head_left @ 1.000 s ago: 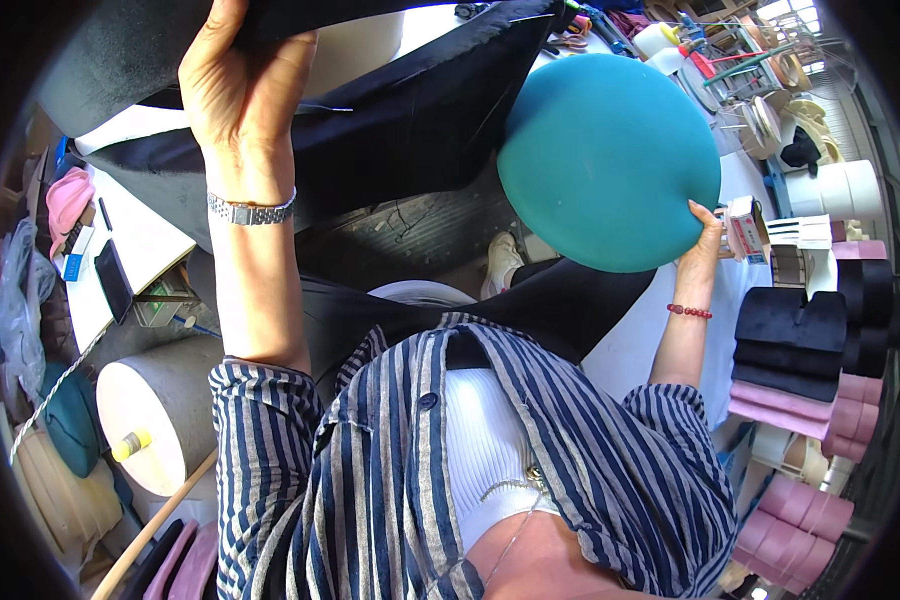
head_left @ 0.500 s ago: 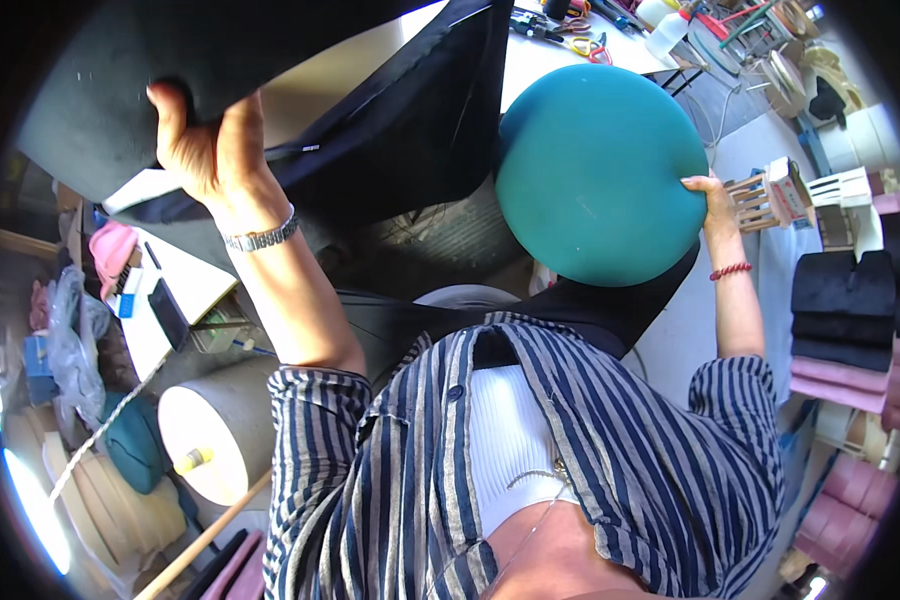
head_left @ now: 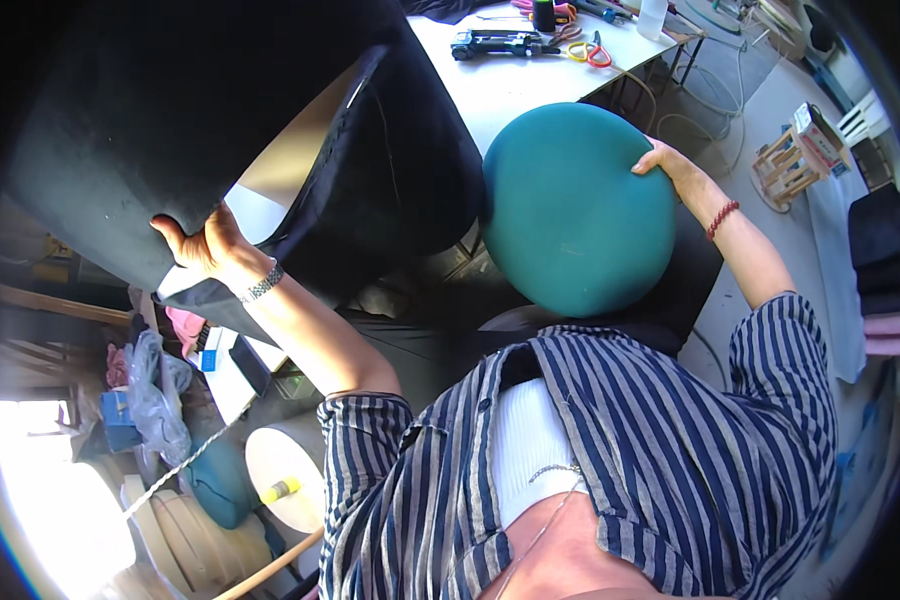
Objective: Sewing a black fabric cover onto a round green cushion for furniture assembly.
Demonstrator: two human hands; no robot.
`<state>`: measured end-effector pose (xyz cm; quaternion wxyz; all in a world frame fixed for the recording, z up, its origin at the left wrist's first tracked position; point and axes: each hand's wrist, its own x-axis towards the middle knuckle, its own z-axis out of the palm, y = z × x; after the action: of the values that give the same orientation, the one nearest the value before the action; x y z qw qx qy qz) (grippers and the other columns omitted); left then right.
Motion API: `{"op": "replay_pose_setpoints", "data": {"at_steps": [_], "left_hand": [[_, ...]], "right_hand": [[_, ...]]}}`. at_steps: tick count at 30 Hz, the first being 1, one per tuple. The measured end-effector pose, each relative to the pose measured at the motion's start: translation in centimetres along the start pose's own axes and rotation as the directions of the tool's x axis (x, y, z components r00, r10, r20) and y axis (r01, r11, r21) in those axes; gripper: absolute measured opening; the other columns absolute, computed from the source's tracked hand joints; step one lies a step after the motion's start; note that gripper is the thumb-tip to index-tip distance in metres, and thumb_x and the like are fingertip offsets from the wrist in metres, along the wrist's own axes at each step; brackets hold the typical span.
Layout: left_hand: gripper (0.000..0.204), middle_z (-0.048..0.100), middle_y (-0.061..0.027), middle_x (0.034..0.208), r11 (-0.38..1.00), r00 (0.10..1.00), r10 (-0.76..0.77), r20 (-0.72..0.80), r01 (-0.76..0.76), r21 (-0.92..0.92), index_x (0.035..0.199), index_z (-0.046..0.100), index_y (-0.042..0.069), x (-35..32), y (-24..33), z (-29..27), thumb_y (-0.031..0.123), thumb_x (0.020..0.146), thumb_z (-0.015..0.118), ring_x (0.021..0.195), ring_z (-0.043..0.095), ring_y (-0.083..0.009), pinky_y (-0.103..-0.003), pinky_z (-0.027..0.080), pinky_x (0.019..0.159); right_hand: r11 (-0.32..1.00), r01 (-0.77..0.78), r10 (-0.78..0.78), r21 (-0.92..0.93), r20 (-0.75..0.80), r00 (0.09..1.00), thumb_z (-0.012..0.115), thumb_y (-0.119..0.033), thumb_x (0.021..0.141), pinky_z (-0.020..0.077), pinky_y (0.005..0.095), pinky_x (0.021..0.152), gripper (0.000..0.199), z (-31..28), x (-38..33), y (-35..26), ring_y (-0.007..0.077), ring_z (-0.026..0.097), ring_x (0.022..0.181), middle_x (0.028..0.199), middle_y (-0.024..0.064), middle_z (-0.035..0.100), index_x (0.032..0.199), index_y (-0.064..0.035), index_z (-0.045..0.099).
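Observation:
My left hand grips the lower edge of a large black upholstered piece, thumb on its outer face and fingers curled out of sight behind the edge. That piece has a curved black panel and a pale cream inner side showing in the gap. With my right hand I hold a round teal cushion by its upper right rim, thumb on the front, other fingers mostly hidden behind. The cushion rests over my dark-clad lap, its left side against or close to the black panel.
Beyond the cushion, a white table carries a black power tool, scissors and a bottle. A wooden stool-like frame stands at right. At lower left are a large roll, a white rope and wooden forms.
My view has shifted. My left hand and the black piece's edge appear lower; the right hand sits higher on the cushion's rim, and the cushion has turned slightly. Both holds continue.

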<state>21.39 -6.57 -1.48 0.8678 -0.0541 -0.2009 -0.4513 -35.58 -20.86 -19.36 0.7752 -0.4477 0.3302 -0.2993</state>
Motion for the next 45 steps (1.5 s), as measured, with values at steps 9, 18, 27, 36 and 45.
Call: {"op": "replay_pose_setpoints", "data": {"at_steps": [9,18,27,36,45], "left_hand": [[0.06,0.049,-0.0219,0.132,0.982,0.987,-0.067,0.144,0.091,-0.165,0.127,0.046,-0.007,-2.1,-0.7,0.9,0.005,0.075,0.074,0.123,0.044,-0.038,-0.058,0.031,0.105],[0.049,0.056,-0.0211,0.121,0.999,0.993,0.035,0.116,-0.036,0.004,0.116,0.057,-0.004,-5.9,-3.1,4.6,0.002,0.071,0.076,0.113,0.054,-0.0346,-0.057,0.039,0.099],[0.046,0.058,-0.0163,0.116,1.0,0.993,-0.005,0.115,0.005,-0.001,0.113,0.056,-0.002,-5.5,-2.6,5.7,0.004,0.073,0.076,0.11,0.056,-0.0276,-0.051,0.044,0.096],[0.042,0.062,-0.017,0.114,0.986,0.987,-0.069,0.147,0.046,0.157,0.106,0.065,-0.001,-6.3,-1.9,5.6,0.017,0.071,0.08,0.105,0.061,-0.0313,-0.058,0.042,0.096],[0.039,0.062,-0.0182,0.115,0.944,0.975,0.07,0.21,-0.133,0.302,0.11,0.063,-0.002,-4.9,-3.0,6.0,0.023,0.08,0.072,0.105,0.061,-0.0312,-0.054,0.046,0.094]], "right_hand": [[1.0,0.014,-0.014,0.01,0.007,1.0,0.061,0.003,0.061,0.0524,0.0347,0.084,0.062,-0.5,0.4,1.5,0.0223,0.057,0.094,0.105,0.0115,0.058,0.121,0.0003,0.048],[0.999,0.006,-0.005,0.033,-0.047,0.999,0.059,0.004,0.06,0.0514,0.0373,0.086,0.063,-0.5,0.4,1.4,0.024,0.057,0.096,0.105,0.0132,0.057,0.122,-0.0006,0.048],[0.977,-0.203,0.205,0.06,-0.027,0.978,0.058,0.006,0.056,0.054,0.0346,0.081,0.072,0.4,2.6,2.9,0.0237,0.059,0.094,0.11,0.0142,0.057,0.127,-0.001,0.046],[0.931,-0.299,0.24,0.21,0.266,0.934,0.058,0.005,0.066,0.0515,0.0405,0.086,0.065,1.3,2.0,3.7,0.0316,0.056,0.103,0.119,0.0182,0.054,0.13,-0.0028,0.043],[0.959,-0.162,0.149,0.232,0.075,0.986,0.054,0.007,0.063,0.0564,0.04,0.076,0.061,2.8,3.7,3.9,0.0309,0.062,0.09,0.11,0.0196,0.058,0.123,0.0014,0.047]]}}
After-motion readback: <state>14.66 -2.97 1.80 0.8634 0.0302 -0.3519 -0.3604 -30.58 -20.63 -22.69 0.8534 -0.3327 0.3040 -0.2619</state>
